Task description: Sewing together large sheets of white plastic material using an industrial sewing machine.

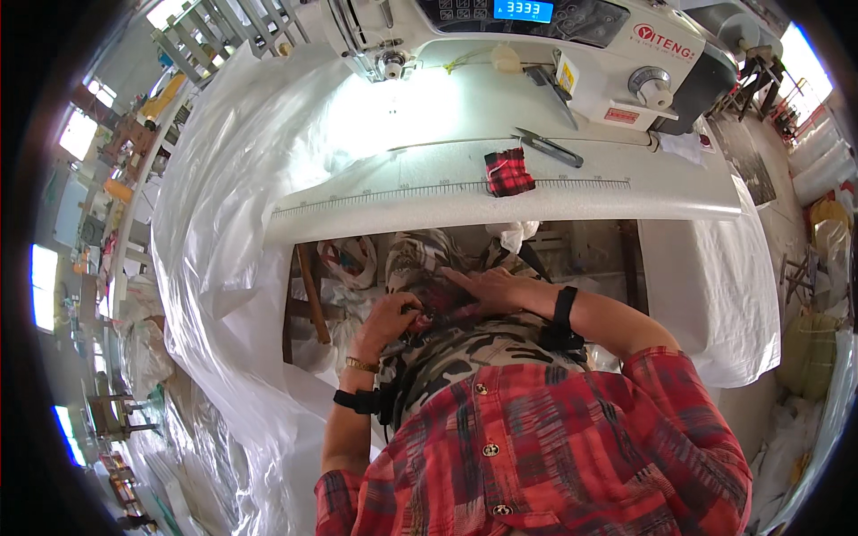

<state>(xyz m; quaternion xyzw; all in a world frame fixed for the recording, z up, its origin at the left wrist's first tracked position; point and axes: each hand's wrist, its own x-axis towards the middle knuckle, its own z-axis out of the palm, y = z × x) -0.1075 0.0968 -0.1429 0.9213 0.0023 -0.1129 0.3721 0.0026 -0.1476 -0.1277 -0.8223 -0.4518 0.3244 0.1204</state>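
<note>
My left hand (391,320) is over my lap, its fingers pinched on the edge of a dark red piece of cloth (440,301). This cloth lies across my camouflage-patterned trousers (474,344), and its outline is hard to make out in the shade. My right hand (497,290) rests on the cloth's other side, fingers stretched out and pointing left. Above both hands, at the front of the sewing table (357,207), lies a small red and black checked fabric piece (509,171). Thread snips (550,148) lie just behind it.
A white sewing machine (527,36) with a lit display stands on the table; its needle area (391,67) is brightly lit. A dark pointed tool (552,94) lies by its base. Translucent plastic sheeting (223,205) drapes over the left side. A wooden leg (313,290) stands under the table.
</note>
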